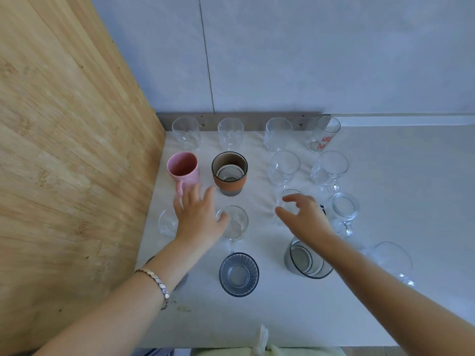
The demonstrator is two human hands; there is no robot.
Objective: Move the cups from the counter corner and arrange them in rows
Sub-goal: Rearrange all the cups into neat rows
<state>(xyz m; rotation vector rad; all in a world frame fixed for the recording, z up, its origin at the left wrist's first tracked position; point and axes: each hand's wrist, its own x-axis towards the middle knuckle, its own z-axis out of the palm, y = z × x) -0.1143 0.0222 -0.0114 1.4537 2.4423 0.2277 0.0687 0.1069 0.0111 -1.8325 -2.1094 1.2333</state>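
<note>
Right hand (304,218) curls round clear glass (289,204).

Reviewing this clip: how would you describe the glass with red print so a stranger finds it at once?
Start at the wooden panel on the left and follow the grey strip along the foot of the wall to the right. Four glasses stand in front of it; the glass with red print is the last, farthest from the panel. It alone carries red lettering.
</note>
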